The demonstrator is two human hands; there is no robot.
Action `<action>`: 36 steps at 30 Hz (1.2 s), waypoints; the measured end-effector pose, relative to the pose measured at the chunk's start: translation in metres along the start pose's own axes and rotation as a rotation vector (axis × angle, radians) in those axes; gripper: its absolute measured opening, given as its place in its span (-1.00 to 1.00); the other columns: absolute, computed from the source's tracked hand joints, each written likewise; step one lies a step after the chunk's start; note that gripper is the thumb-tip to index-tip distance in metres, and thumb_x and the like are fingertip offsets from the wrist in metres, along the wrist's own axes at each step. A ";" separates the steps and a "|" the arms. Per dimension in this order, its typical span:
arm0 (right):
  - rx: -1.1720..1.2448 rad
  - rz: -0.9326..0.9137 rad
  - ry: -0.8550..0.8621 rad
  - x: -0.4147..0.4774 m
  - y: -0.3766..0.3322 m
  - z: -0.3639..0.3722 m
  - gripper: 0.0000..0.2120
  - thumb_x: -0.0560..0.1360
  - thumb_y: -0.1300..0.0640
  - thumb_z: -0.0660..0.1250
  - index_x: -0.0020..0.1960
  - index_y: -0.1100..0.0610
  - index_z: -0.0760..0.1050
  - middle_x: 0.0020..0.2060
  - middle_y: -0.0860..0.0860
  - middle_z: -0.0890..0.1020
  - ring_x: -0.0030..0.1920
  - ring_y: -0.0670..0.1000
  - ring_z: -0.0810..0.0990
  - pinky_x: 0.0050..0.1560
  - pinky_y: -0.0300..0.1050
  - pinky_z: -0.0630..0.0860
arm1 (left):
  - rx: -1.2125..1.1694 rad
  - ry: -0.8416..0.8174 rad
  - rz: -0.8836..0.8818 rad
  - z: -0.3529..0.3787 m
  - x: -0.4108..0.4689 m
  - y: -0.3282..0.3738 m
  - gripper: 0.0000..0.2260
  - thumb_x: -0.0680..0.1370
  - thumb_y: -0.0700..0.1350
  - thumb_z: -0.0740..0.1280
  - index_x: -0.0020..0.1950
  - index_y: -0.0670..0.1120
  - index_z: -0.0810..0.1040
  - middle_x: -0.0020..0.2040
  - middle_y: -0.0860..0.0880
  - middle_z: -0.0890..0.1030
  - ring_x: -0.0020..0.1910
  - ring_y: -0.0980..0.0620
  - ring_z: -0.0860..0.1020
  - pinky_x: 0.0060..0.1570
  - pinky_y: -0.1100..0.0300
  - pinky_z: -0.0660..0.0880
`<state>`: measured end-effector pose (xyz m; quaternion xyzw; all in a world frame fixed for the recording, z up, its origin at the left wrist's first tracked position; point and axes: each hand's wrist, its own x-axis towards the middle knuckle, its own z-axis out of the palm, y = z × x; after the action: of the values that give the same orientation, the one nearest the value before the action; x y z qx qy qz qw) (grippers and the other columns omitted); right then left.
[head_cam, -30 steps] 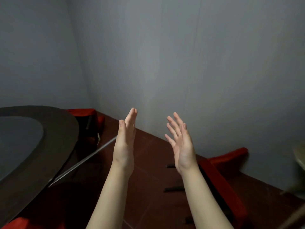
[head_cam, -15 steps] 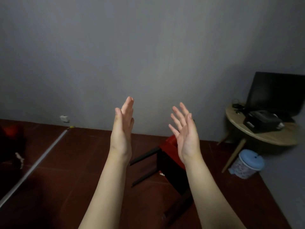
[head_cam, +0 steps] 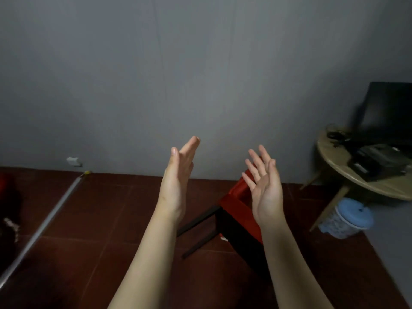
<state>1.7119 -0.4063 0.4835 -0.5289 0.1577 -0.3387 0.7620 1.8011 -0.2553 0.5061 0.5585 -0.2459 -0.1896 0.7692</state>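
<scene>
While left hand and right hand hang spread, empty, they half hide a red chair.

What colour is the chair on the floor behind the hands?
The chair is red with black legs, best seen in the head view beside the right hand.

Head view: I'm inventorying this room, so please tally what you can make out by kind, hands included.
Hands: 2 (left hand, right hand)
Red chair: 1
Round table: 1
Black screen: 1
Black device: 1
Blue-lidded bin: 1
Metal pole: 1
Wall socket: 1
Total: 9; a red thing at the left edge is too cut off to name.
</scene>
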 end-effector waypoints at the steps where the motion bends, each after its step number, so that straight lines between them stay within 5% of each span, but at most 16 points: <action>1: 0.000 0.020 -0.026 0.008 0.009 0.015 -0.48 0.50 -0.21 0.01 0.40 -0.09 0.33 0.36 -0.07 0.46 0.35 -0.08 0.42 0.37 0.02 0.32 | -0.007 0.042 -0.002 -0.012 0.006 0.003 -0.39 0.47 0.46 0.04 0.38 0.20 0.44 0.38 0.25 0.43 0.40 0.29 0.31 0.41 0.19 0.19; 10: 0.024 0.075 -0.173 0.100 0.102 0.205 -0.56 0.56 -0.17 -0.04 0.36 -0.12 0.35 0.34 -0.10 0.47 0.36 -0.07 0.40 0.33 -0.02 0.34 | -0.023 0.160 0.036 -0.199 0.102 0.036 -0.52 0.52 0.26 -0.03 0.33 0.17 0.41 0.37 0.22 0.44 0.43 0.24 0.29 0.46 0.15 0.13; 17: 0.065 0.044 -0.110 0.168 0.152 0.314 -0.60 0.60 -0.14 -0.07 0.34 -0.12 0.36 0.32 -0.12 0.48 0.34 -0.07 0.43 0.31 -0.01 0.36 | -0.098 0.048 -0.020 -0.287 0.204 0.047 -0.56 0.45 0.44 0.13 0.20 0.31 0.53 0.32 0.30 0.45 0.41 0.25 0.29 0.48 0.11 0.09; 23: 0.026 -0.048 -0.012 0.245 0.159 0.312 -0.61 0.63 -0.10 -0.06 0.38 -0.10 0.33 0.35 -0.09 0.46 0.36 -0.06 0.42 0.32 0.00 0.36 | -0.071 -0.072 -0.017 -0.287 0.301 0.031 -0.56 0.48 0.28 -0.02 0.28 0.24 0.41 0.32 0.28 0.43 0.41 0.27 0.30 0.47 0.17 0.14; 31: -0.060 -0.131 0.143 0.366 0.147 0.284 -0.40 0.51 -0.21 0.00 0.49 -0.02 0.24 0.40 -0.05 0.41 0.36 -0.04 0.42 0.34 0.04 0.35 | -0.044 -0.285 -0.044 -0.243 0.434 0.009 -0.56 0.52 0.35 -0.01 0.34 0.30 0.37 0.39 0.32 0.38 0.42 0.32 0.25 0.49 0.13 0.08; 36: -0.036 -0.144 0.346 0.423 0.143 0.250 -0.57 0.64 -0.09 -0.03 0.46 -0.03 0.29 0.35 -0.07 0.46 0.34 -0.03 0.44 0.30 0.01 0.40 | -0.056 -0.412 -0.055 -0.213 0.509 -0.015 -0.50 0.57 0.34 -0.01 0.43 0.20 0.36 0.43 0.27 0.37 0.43 0.26 0.28 0.47 0.05 0.12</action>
<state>2.2166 -0.4905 0.5006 -0.4863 0.2542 -0.4755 0.6876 2.3375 -0.3853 0.5227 0.4926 -0.3774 -0.3275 0.7125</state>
